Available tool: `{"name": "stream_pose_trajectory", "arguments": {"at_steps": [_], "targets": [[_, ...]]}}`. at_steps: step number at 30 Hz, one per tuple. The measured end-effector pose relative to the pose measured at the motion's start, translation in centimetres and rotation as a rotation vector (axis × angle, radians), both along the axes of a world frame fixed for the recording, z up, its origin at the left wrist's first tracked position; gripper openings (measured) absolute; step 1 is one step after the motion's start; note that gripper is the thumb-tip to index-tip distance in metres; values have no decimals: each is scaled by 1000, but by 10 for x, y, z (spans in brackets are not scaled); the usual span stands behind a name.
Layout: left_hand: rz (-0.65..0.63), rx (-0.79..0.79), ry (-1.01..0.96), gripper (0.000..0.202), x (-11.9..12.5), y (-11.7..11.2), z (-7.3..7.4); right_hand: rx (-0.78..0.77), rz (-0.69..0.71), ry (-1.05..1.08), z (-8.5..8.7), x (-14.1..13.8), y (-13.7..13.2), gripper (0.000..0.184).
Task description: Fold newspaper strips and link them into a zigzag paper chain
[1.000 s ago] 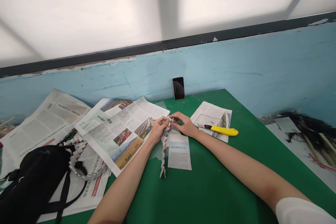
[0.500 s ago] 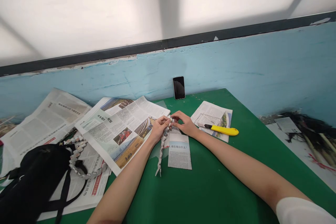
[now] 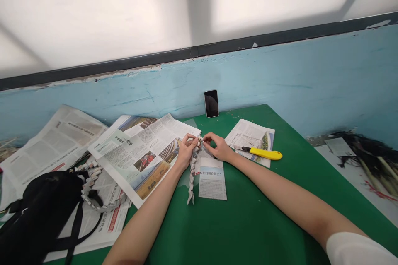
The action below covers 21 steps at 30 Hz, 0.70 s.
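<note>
A zigzag chain of folded newspaper (image 3: 192, 178) hangs down from between my hands over the green table. My left hand (image 3: 186, 149) pinches its upper part between thumb and fingers. At the chain's top end, my right hand (image 3: 215, 145) has thumb and forefinger closed together; the small bit of paper in them is mostly hidden. Just below the hands lies a rectangular newspaper piece (image 3: 213, 182), flat on the table. Right of my right hand is a yellow utility knife (image 3: 265, 153), resting across a folded newspaper (image 3: 242, 132).
Open newspaper sheets (image 3: 124, 145) cover the left of the green table (image 3: 242, 227). A black bag (image 3: 46, 207) lies there beside another folded-paper chain (image 3: 90, 196). At the back, a phone (image 3: 212, 103) leans upright against the blue wall (image 3: 264, 74). Sticks and debris (image 3: 370, 165) lie beyond the right edge.
My hands have drawn slightly apart at the chain's top. The chain's lower end has swung a little to the right. The left fingers have shifted up and straightened somewhat.
</note>
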State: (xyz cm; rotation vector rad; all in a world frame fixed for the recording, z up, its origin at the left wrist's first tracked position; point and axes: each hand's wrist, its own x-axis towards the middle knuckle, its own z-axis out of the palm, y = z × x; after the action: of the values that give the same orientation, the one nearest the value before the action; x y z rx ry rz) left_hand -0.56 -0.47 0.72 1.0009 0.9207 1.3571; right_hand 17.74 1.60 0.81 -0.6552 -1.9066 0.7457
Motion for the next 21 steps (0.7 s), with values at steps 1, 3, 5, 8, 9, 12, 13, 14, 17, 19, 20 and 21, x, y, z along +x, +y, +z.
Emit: {"name": "stream_pose_trajectory", "arguments": {"at_steps": [1,3,5,8,9,12,13,14,17,19,20,21], "targets": [[-2,11,10,39,0,0,0,4,-4,-9,0,0,0,13],[-11,29,28,38,1,-1,1,6,-8,-13,-1,-1,1,14],[-21,46,45,38,2,-2,2,10,-15,1,-2,-1,2,15],[-31,63,74,38,3,-3,2,19,-24,17,-2,-1,3,15],[-40,63,82,38,4,-3,2,18,-28,22,-3,-2,3,15],[-79,58,90,39,4,-2,1,3,-47,47,-4,-2,3,16],[-87,60,90,40,4,-2,0,-5,-51,57,-4,-2,3,16],[-88,67,92,40,4,-2,0,-15,-53,65,-5,-2,4,16],[-63,106,114,45,5,-3,0,-55,-54,78,-7,-2,5,16],[-65,130,139,48,5,-3,0,-79,-57,88,-8,-2,5,15],[-74,137,154,48,6,-4,0,-88,-58,93,-8,-2,5,15],[-87,140,168,48,6,-4,0,-93,-61,95,-7,-2,6,15]]}}
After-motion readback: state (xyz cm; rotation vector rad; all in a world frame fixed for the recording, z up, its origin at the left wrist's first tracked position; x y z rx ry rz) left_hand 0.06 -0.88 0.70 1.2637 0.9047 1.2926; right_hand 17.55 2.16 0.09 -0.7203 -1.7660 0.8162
